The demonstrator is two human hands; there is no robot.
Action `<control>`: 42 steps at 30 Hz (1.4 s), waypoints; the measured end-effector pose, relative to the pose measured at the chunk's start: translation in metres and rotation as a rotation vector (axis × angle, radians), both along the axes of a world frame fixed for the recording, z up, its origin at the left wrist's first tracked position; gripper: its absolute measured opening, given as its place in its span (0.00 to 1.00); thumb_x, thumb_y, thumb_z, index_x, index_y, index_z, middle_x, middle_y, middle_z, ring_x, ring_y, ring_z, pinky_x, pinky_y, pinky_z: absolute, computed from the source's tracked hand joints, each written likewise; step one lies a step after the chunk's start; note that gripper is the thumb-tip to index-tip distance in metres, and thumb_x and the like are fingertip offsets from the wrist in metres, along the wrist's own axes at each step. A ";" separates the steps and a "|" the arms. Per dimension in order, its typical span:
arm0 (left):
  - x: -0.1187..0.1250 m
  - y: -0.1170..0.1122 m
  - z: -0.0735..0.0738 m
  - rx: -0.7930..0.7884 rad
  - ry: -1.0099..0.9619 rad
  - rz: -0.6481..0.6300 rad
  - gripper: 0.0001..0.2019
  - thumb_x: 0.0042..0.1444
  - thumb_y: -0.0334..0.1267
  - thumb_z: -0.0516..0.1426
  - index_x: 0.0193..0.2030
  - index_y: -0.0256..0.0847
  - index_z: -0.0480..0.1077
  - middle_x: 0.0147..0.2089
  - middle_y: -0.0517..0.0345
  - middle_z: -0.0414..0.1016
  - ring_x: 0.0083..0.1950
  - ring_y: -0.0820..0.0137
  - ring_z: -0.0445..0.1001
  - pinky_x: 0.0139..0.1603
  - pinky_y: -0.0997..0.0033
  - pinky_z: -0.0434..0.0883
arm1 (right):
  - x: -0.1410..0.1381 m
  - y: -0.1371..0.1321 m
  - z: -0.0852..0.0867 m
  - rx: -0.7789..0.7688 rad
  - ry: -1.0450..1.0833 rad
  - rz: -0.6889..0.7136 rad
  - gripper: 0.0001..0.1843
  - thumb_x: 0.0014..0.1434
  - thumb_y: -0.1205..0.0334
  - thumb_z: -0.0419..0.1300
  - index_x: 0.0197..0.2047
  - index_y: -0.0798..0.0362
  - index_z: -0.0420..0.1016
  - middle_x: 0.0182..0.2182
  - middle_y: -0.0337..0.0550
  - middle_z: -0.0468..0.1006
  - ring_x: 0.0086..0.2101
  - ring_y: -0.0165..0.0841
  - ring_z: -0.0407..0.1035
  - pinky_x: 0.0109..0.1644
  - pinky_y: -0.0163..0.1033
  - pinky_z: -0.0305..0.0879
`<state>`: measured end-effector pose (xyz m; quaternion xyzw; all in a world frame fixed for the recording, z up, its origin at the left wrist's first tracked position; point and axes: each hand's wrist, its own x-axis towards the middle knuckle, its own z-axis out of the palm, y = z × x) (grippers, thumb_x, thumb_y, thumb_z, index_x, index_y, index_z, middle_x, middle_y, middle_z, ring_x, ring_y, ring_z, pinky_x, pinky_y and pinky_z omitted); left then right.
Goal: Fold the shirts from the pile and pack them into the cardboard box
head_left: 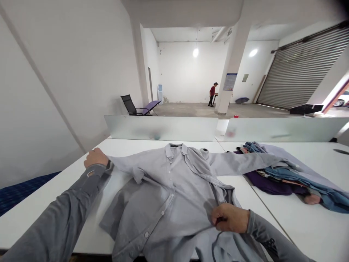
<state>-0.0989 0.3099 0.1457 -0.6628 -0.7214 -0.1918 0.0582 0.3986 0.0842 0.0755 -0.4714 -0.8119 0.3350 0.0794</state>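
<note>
A light grey button-up shirt lies spread on the white table, front side up, with its collar at the far end. My left hand is closed at the end of the shirt's left-lying sleeve, and my wrist hides the cuff. Over the lower right of the shirt, my right hand has its fingers curled in a pinch on the front fabric. The other sleeve stretches right, across a heap of clothes. Creases run along the hem near me.
The white table has a seam right of the shirt. A frosted divider runs along its far edge. A small round object sits by the shirt's shoulder. Beyond are a black chair, a pillar and a person.
</note>
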 end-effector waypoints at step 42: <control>0.218 -0.070 -0.150 -0.074 -0.521 -0.842 0.15 0.57 0.48 0.48 0.38 0.42 0.69 0.37 0.54 0.77 0.38 0.65 0.75 0.41 0.67 0.70 | -0.119 0.124 -0.070 0.650 -0.235 -0.401 0.09 0.61 0.57 0.55 0.34 0.52 0.73 0.33 0.41 0.78 0.33 0.31 0.69 0.32 0.35 0.52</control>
